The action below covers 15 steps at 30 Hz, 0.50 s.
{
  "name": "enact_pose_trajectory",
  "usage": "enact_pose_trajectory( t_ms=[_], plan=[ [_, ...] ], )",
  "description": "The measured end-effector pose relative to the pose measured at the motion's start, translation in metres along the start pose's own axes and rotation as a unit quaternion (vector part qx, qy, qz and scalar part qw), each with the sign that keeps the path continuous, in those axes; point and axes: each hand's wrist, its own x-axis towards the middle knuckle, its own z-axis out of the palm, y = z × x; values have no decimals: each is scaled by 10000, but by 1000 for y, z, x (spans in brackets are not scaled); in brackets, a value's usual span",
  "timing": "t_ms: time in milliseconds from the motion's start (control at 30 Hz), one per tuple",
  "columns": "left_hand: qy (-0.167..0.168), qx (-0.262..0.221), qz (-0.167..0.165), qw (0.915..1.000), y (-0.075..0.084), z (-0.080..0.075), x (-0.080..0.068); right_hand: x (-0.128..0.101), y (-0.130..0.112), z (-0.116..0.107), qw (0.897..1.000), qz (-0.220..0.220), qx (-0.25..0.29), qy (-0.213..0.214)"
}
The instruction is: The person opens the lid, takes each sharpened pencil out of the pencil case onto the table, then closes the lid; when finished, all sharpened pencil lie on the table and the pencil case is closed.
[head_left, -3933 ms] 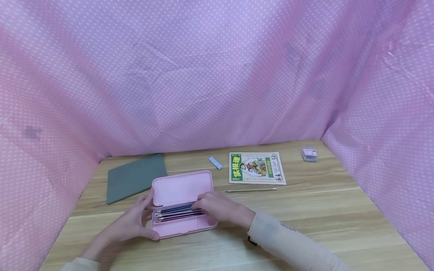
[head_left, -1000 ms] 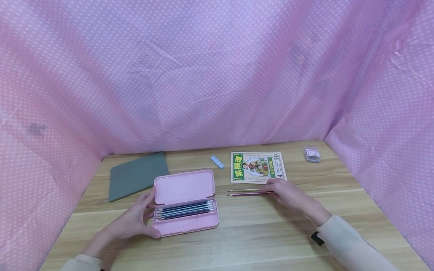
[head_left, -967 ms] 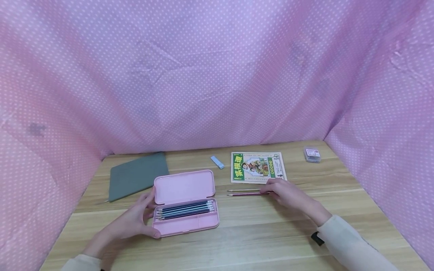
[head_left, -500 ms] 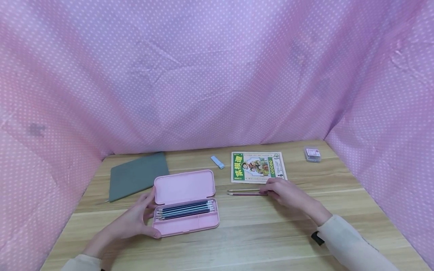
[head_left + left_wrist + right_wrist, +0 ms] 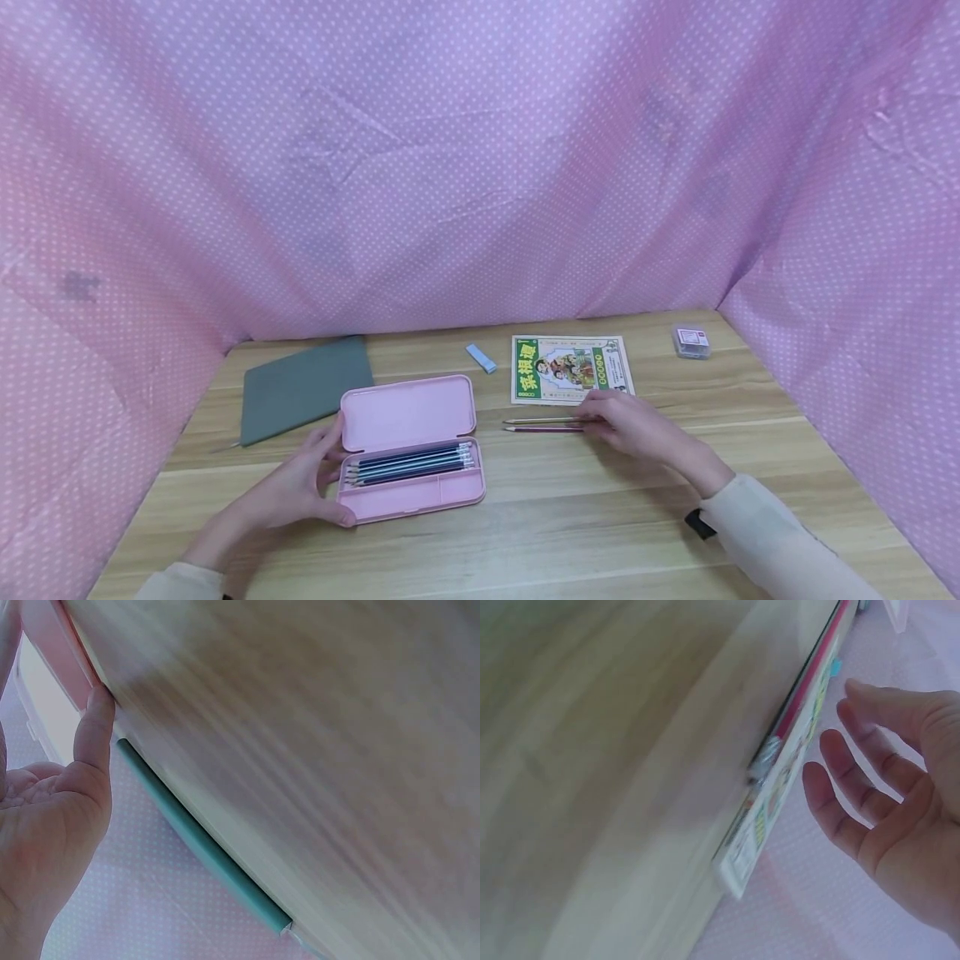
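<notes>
The pink pencil case (image 5: 393, 504) lies with its lid raised, holding several dark pencils (image 5: 412, 463) in its back compartment. My left hand (image 5: 292, 487) holds its left end, thumb at the front corner and fingers by the lid. In the left wrist view, a fingertip of that hand touches the case (image 5: 56, 645). To the right lie a gold pencil (image 5: 540, 420) and a dark red pencil (image 5: 543, 429), side by side. My right hand (image 5: 630, 427) is over their eraser ends. The right wrist view shows its fingers loosely bent and apart from the red pencil (image 5: 791, 712).
A green notebook (image 5: 300, 392) lies behind the case's left side. Farther back are a small light blue strip (image 5: 481, 358) and a printed booklet (image 5: 566, 369). A small clear box (image 5: 691, 342) stands at the back right. Pink dotted cloth (image 5: 480, 167) surrounds the wooden table (image 5: 525, 533).
The right hand has left the case and moved right; the dark red pencil now lies beside the gold one. Just lately the hand has shifted slightly up. The left hand stays on the case.
</notes>
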Motion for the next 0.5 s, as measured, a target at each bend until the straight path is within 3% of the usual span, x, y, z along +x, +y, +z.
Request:
enact_pose_trajectory(
  t_ms=[267, 500],
  plan=[
    [-20, -126, -21, 9999, 0, -1, 1, 19, -31, 1, 9990, -297, -37, 318],
    [-20, -80, -186, 9998, 3, -1, -1, 42, -66, 14, 9958, -884, -173, 173]
  ],
)
